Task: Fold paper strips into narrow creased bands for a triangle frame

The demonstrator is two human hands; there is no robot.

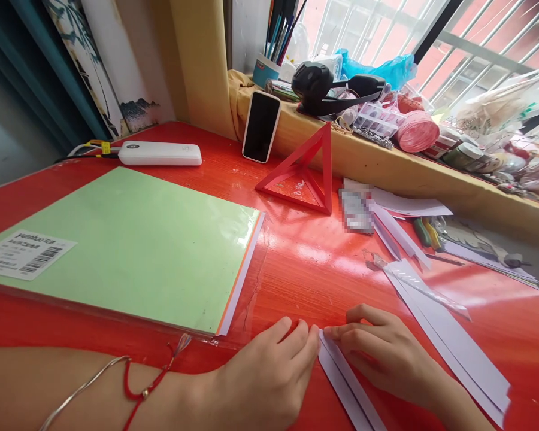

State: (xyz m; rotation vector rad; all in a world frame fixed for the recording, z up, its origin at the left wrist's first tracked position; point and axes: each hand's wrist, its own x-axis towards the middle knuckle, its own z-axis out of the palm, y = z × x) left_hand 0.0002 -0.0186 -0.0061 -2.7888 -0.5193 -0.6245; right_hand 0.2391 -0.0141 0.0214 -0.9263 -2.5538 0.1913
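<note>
My left hand [269, 374] and my right hand [379, 353] meet at the near edge of the red table [305, 263]. Their fingertips press together on the top end of a narrow pale lilac paper strip [348, 389] that runs toward me. The fingers of both hands are curled and pinched on that strip. A red string bracelet and a thin silver bangle circle my left wrist. More long lilac strips [449, 341] lie just right of my right hand.
A plastic-wrapped pack of green paper [130, 239] with a barcode label lies at left. Behind stand a red paper pyramid frame [303, 173], a phone [261, 126], a white power bank [160, 154], headphones [327, 90], and a cluttered window ledge.
</note>
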